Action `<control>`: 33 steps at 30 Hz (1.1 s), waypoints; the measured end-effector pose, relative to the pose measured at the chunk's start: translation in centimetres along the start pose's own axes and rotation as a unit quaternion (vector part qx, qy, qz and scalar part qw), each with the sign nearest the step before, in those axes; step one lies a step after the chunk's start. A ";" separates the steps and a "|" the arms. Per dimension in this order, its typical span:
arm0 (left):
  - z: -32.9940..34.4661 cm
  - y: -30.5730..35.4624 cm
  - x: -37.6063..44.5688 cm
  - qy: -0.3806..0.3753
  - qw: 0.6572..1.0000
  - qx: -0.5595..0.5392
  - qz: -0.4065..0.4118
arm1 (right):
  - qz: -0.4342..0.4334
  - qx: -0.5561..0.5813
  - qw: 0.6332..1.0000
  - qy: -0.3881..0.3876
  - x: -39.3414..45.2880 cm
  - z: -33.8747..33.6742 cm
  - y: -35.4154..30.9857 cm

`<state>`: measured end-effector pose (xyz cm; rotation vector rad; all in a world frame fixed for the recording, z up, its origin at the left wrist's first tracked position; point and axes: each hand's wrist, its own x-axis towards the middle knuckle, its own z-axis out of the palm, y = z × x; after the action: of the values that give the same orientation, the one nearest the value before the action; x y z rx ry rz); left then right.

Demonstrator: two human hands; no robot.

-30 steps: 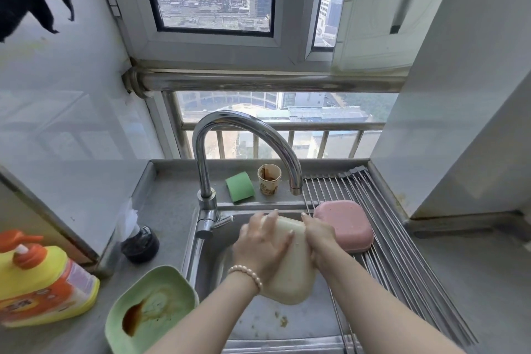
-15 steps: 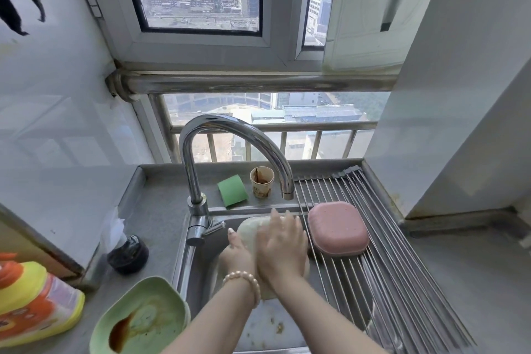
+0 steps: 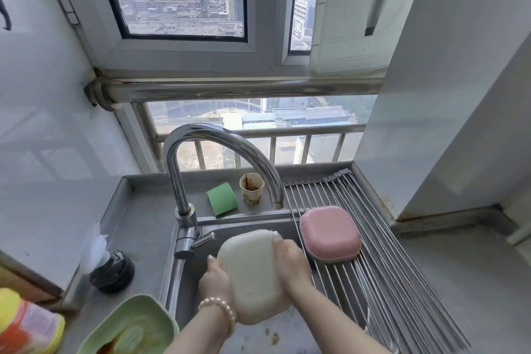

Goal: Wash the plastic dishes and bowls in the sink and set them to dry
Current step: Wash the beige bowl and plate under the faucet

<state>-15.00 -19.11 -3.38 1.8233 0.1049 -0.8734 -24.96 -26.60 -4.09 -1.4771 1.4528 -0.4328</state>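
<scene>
Over the steel sink [image 3: 186, 290] I hold a cream plastic bowl [image 3: 253, 276] with its underside facing me. My left hand [image 3: 214, 279] grips its left edge, the fingers curled behind it. My right hand [image 3: 290, 263] lies on the bowl's right side with fingers on the bottom. A pink plastic bowl [image 3: 330, 234] rests upside down on the wire drying rack [image 3: 402, 282] to the right. A dirty green plastic dish [image 3: 129, 327] with brown residue sits on the counter at the lower left.
The curved faucet [image 3: 218, 138] arches over the sink; no water stream shows. Behind it lie a green sponge [image 3: 221, 198] and a stained paper cup [image 3: 252, 188]. A yellow detergent bottle [image 3: 26, 325] and a dark round object [image 3: 112, 271] stand at left. A wall [image 3: 459, 95] bounds the right.
My right hand has slid from the middle of the bowl's bottom to its right side, uncovering the underside. The bowl now tilts with its bottom more toward me.
</scene>
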 end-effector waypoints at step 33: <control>-5.3 -0.9 4.5 -0.339 0.933 0.082 -0.087 | -0.416 -0.304 0.849 -0.116 1.9 1.6 -2.6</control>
<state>-9.42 -15.69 -5.95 1.5775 -0.2571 -1.6339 -21.77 -28.20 -3.38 -2.5770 0.6953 -0.2839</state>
